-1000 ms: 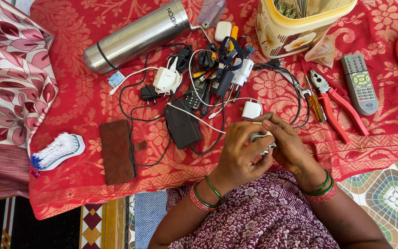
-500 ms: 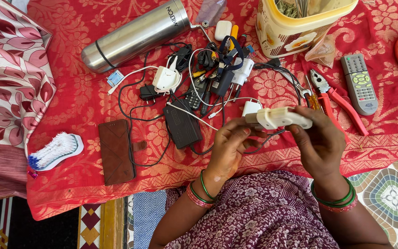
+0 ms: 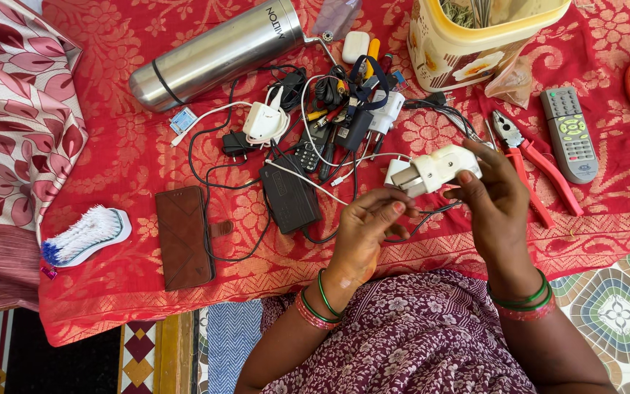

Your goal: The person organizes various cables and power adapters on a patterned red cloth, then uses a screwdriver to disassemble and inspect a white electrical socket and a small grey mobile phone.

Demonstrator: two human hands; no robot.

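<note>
Plug (image 3: pixel 437 168), a chunky white electrical one with metal pins pointing left, sat raised above the red patterned cloth (image 3: pixel 111 146), clamped between the fingers (image 3: pixel 468 179) of the right hand (image 3: pixel 494 201). The left hand (image 3: pixel 362 233) hovered just near-left of it, fingers loosely curled together on nothing that could be made out. Far-left of the plug lay a tangle of black and white cables and chargers (image 3: pixel 322 124), with a black power adapter (image 3: pixel 289 193) at its near edge. A steel flask (image 3: pixel 216 55) with a dark printed label on its far end lay tilted at the far left. A cream plastic tub (image 3: pixel 468 44) with a flower print on its side stood at the far right, a clear bag (image 3: pixel 508 80) just beside it. Red-handled pliers (image 3: pixel 534 164) and a grey remote (image 3: pixel 569 135) lay right of the hands. A brown wallet case (image 3: pixel 184 237) and a white scrubbing brush (image 3: pixel 85 235) rested near left.
</note>
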